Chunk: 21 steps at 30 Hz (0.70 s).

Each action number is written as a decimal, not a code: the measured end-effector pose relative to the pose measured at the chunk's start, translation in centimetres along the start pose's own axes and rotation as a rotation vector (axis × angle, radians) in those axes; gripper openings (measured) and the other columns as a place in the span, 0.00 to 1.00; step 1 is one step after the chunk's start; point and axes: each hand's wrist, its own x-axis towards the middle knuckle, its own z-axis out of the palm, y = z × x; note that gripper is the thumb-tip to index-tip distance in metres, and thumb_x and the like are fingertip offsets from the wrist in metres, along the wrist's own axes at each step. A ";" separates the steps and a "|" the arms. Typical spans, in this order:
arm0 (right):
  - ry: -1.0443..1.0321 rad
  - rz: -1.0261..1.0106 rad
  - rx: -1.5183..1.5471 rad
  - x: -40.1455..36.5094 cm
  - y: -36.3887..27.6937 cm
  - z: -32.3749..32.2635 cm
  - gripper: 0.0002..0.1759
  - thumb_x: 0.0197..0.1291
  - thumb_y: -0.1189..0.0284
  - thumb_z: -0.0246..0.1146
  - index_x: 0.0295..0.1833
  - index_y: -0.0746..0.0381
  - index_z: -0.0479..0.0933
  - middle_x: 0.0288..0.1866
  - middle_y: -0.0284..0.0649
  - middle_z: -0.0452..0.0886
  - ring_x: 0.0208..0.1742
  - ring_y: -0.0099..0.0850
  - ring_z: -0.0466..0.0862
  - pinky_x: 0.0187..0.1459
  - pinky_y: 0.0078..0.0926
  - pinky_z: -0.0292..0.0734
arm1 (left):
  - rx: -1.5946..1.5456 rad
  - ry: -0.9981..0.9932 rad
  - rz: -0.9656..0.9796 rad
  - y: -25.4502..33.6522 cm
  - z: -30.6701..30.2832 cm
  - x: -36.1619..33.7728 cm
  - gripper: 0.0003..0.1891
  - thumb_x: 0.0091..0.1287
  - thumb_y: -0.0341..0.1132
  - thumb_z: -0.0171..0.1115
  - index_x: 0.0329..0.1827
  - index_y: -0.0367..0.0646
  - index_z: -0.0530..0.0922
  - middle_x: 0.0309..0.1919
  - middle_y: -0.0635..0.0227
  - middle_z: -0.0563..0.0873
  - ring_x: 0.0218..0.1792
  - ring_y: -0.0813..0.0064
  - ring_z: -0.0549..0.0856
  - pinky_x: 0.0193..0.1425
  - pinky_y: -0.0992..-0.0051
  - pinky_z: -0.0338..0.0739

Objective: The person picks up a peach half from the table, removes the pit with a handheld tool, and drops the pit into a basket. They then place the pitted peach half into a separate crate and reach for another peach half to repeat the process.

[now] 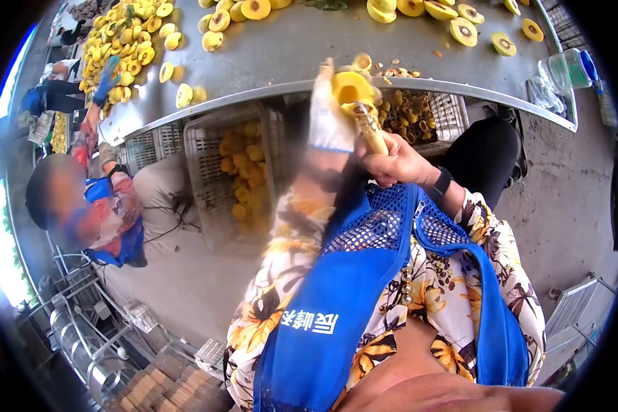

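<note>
My left hand (329, 115), in a white glove, is closed around a yellow peach half (353, 86). The cut side shows a hollow in the middle. In my bare right hand (399, 163) is a pitting tool (371, 132) with a light handle, gripped in a fist. Its metal tip touches or nearly touches the lower rim of the peach half; motion blur hides the exact contact. Both hands are above the near edge of the metal table (288, 51). Small brown and yellow scraps (399, 71) lie just beyond them.
More peach halves (463, 31) lie along the far table, with a big heap (120, 48) at left. Below the edge are a crate of peach halves (198, 172) and a crate of brown pit pieces (453, 110). A plastic jar (563, 71) stands right. A co-worker (110, 213) sits left.
</note>
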 end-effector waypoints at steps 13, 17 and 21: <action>0.428 -0.173 -0.927 -0.4 1.1 -3.0 0.12 0.53 0.69 0.64 0.35 0.66 0.71 0.24 0.52 0.77 0.26 0.47 0.79 0.30 0.37 0.73 | 2.220 0.523 0.989 14.0 -10.9 0.6 0.13 0.62 0.45 0.58 0.36 0.46 0.80 0.36 0.62 0.83 0.38 0.60 0.82 0.41 0.63 0.76; 0.352 -0.213 -1.036 -0.5 1.5 -3.1 0.13 0.52 0.67 0.66 0.34 0.65 0.71 0.23 0.52 0.76 0.27 0.49 0.79 0.30 0.38 0.73 | 2.099 -0.055 1.533 10.3 0.9 10.0 0.11 0.59 0.44 0.61 0.36 0.48 0.81 0.37 0.63 0.85 0.36 0.60 0.84 0.39 0.66 0.81; 0.404 -0.225 -1.055 -1.7 0.8 -2.9 0.13 0.52 0.69 0.65 0.34 0.65 0.70 0.22 0.53 0.75 0.27 0.51 0.79 0.28 0.39 0.72 | 2.393 -0.060 0.982 4.0 8.6 17.3 0.25 0.59 0.56 0.58 0.55 0.53 0.76 0.51 0.59 0.76 0.52 0.61 0.79 0.52 0.63 0.76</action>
